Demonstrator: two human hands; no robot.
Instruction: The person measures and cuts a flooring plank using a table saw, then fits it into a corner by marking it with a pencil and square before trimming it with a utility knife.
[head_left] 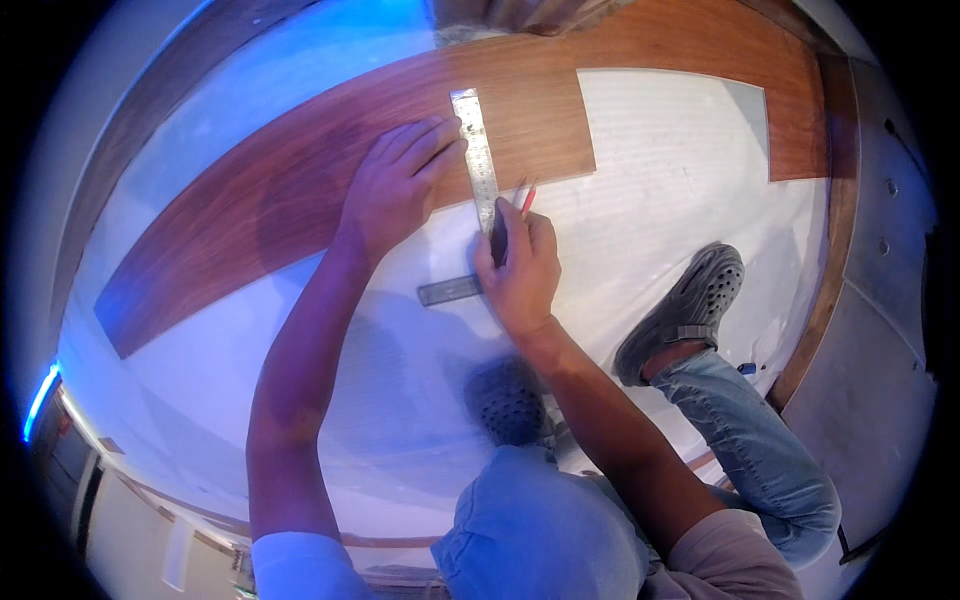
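A long reddish-brown wood-look plank lies across the floor in front of me. Across its width rests the silver marked blade of a try square; its dark stock sits off the plank's near edge. My left hand lies on the plank with fingers extended, the fingertips against the left side of the blade. At the near end of the blade, my right hand is closed around the square. A red pencil sticks up from the fingers of that same hand, its tip close to the plank's near edge.
White underlay sheeting covers the floor. More wood-look planks run along the far side and down the right. My grey clog stands at the right, another below my hands. A small dark blue object lies near the right border.
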